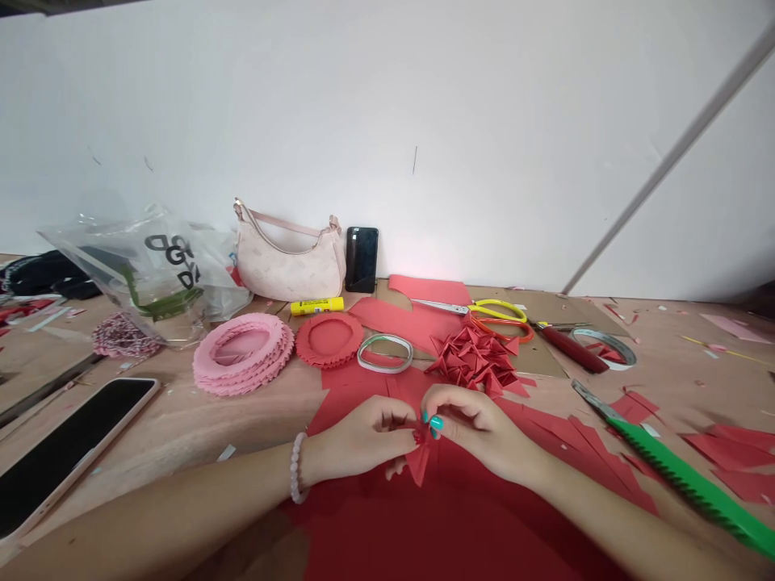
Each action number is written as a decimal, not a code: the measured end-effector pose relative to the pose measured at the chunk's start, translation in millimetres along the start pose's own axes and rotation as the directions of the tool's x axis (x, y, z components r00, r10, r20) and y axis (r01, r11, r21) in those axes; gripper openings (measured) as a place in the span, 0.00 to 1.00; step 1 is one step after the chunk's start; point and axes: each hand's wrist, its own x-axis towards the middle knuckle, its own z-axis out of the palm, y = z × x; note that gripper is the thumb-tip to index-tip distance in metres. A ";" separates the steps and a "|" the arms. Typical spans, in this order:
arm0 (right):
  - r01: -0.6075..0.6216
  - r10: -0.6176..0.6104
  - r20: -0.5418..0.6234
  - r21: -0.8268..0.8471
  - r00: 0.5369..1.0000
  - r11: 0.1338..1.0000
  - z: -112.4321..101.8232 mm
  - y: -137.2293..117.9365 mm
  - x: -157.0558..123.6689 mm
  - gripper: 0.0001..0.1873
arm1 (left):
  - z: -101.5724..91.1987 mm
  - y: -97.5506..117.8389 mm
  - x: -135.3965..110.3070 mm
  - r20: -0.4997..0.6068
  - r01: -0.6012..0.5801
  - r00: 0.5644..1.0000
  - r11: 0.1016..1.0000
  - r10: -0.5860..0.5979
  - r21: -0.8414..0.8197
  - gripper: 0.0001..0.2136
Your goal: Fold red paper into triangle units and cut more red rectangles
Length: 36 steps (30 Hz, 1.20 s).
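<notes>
Between my two hands is a small folded piece of red paper (419,466), its pointed end hanging down. My left hand (369,436), with a beaded bracelet (296,468) at the wrist, pinches it from the left. The fingertips of my right hand (469,424) pinch its upper right side; one thumbnail is turquoise. Large red paper sheets (448,524) lie beneath both hands. Just beyond them sits a heap of folded red paper triangles (472,355), with a white tape roll (385,355) to its left.
Pink scalloped paper rings (242,383), a red one (328,339) and a yellow glue stick (316,306) stand left of centre. Yellow-handled scissors (496,310), a red-handled tool (572,349) and a green-handled saw (684,472) lie right. A phone (73,452) is at left, a handbag (291,258) behind.
</notes>
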 end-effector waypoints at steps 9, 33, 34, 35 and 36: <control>-0.091 0.089 0.021 0.142 0.996 0.986 11.3 3.0 -2.7 0.06 | 10.1 -5.5 -2.2 -0.020 -0.050 0.998 0.973 0.056 0.224 0.06; -0.159 0.177 -0.053 0.238 0.983 0.958 25.3 -1.8 -6.2 0.13 | 5.8 -7.3 6.1 -0.301 -0.134 0.941 0.987 0.153 0.086 0.10; -0.166 0.188 -0.064 0.255 0.980 0.953 24.1 -0.7 -5.7 0.13 | 5.5 -7.5 5.9 -0.315 -0.121 0.938 0.987 0.147 0.102 0.10; -0.170 0.197 -0.070 0.280 0.978 0.945 22.6 0.7 -5.0 0.13 | 5.1 -7.6 5.7 -0.324 -0.110 0.936 0.987 0.141 0.114 0.10; -0.173 0.205 -0.072 0.315 0.976 0.933 20.9 2.2 -4.4 0.13 | 4.6 -7.7 5.5 -0.326 -0.099 0.936 0.988 0.134 0.121 0.10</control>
